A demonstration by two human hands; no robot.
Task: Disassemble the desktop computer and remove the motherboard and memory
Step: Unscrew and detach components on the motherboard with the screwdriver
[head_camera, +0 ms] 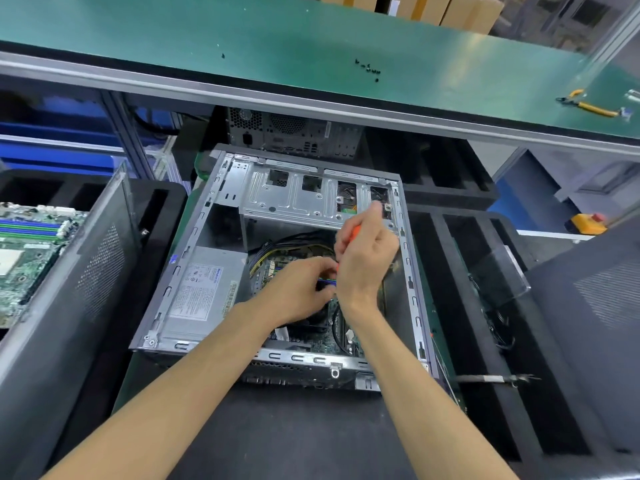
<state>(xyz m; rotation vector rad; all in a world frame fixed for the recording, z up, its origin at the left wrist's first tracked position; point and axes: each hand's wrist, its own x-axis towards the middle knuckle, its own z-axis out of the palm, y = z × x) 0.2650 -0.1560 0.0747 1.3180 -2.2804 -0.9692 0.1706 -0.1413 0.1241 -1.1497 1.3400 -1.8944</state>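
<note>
1. Gripping an orange-handled screwdriver [353, 233], the right hand [363, 261] has its fingers curled round the handle, which points down into an open computer case [412, 282].
2. Beside it, the left hand [298, 289] reaches into the same case with its fingertips bent at the screwdriver's lower end; whether they pinch anything cannot be told, since the right hand hides the spot.
3. Under both hands lies the green motherboard [311, 341], seated in the bottom of the case, with blue memory slots [323, 281] just showing between the hands.
4. A bundle of black and yellow cables [287, 245] arches over the board, just behind the left hand.
5. To the left inside the case sits a grey power supply [201, 289] with a white label.
6. At the far end of the case is a silver metal drive cage [294, 199].
7. The case rests on a black foam tray [460, 306] with long slots.
8. On the left, a second motherboard [24, 251] lies apart, next to a dark side panel [79, 271] standing on edge.
9. Behind it all runs a green workbench [242, 32] above the tray, carrying a few small black screws [369, 69] and yellow-handled pliers [588, 105].
10. Another computer tower [294, 133] sits under the bench.
</note>
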